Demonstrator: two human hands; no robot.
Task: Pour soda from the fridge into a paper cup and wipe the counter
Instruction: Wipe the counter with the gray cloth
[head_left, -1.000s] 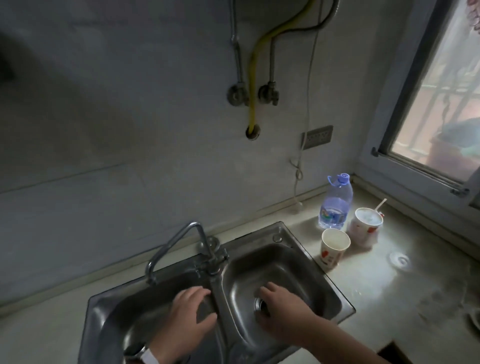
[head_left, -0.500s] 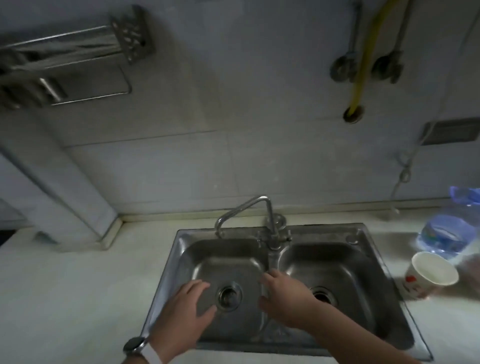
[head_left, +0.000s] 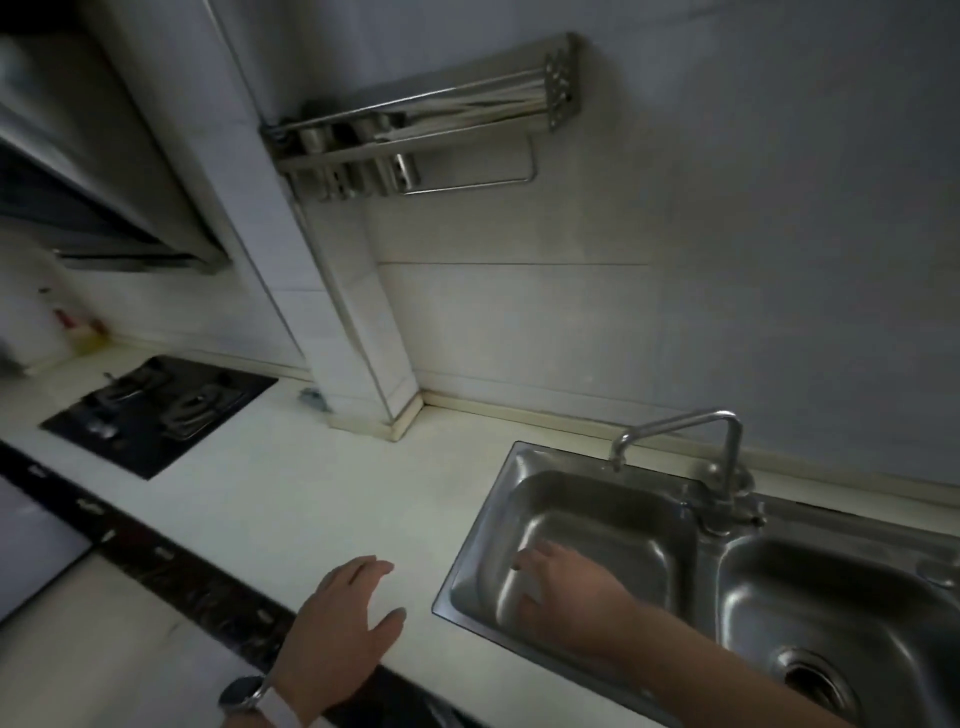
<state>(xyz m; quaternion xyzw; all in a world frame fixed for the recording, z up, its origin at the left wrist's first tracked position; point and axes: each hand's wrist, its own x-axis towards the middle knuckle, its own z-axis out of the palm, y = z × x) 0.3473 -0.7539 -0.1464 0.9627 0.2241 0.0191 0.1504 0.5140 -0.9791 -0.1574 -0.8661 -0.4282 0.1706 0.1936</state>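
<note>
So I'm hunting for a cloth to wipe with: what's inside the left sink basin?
Only the right hand shows over the left sink basin; its visible steel is bare, no cloth. The hand covers the floor beneath it.

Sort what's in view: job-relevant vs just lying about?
Job:
counter, to be wiped
left hand, empty, over the counter edge
right hand, empty, over the left sink basin

Lying about:
sink
tap
hob
wall rack

No cup, soda or fridge in view.

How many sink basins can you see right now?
2. The left basin sits under the faucet spout, with the right hand over it; the right basin runs off the frame's right edge.
</note>
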